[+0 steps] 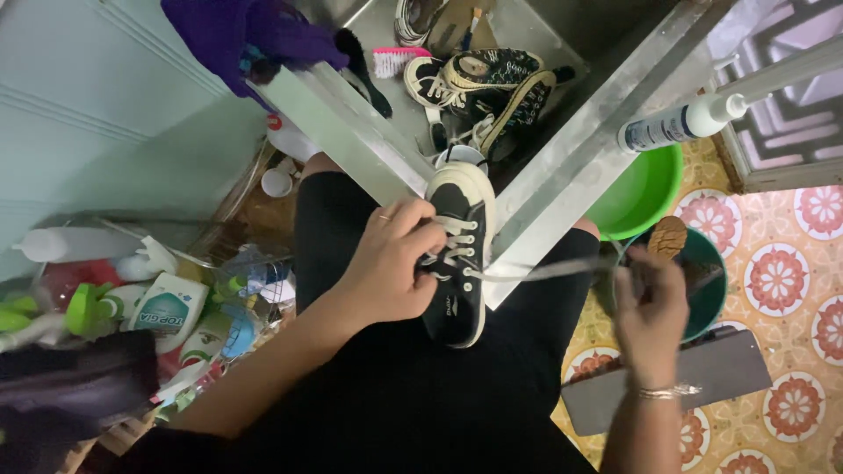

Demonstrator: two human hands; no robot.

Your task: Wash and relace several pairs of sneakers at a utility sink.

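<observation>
Sneaker [460, 263], black canvas with white toe cap and white sole: resting toe-up against the corner of a metal sink [562, 167], heel on a lap in black clothing.

Left hand [391, 263]: closed over the sneaker's eyelet area, fingers curled on the lacing, ring on one finger.

Right hand [652, 307]: blurred, pinched shut on the end of a white shoelace [544, 270], bracelet at the wrist. Lace drawn taut sideways from the sneaker's eyelets to that hand.

Inside the sink: pair of dark patterned sneakers [492, 83] with white toe caps, lying on their sides; pink scrub brush [399, 60] beside them; sandal [457, 26] near the far wall.

On the sink's left rim: purple cloth [246, 31], draped.

On the sink's right rim: white tube with dark label [676, 123], lying on its side.

Right of the sink, on tiled floor [781, 272] with red flower pattern: green basin [645, 189]; darker green basin [707, 272] just beside it, brown brush [667, 235] at its edge; grey flat board [685, 373] under the right wrist.

Left of the lap: cluster of bottles and pouches [167, 303], white, green and blue, packed close together.
</observation>
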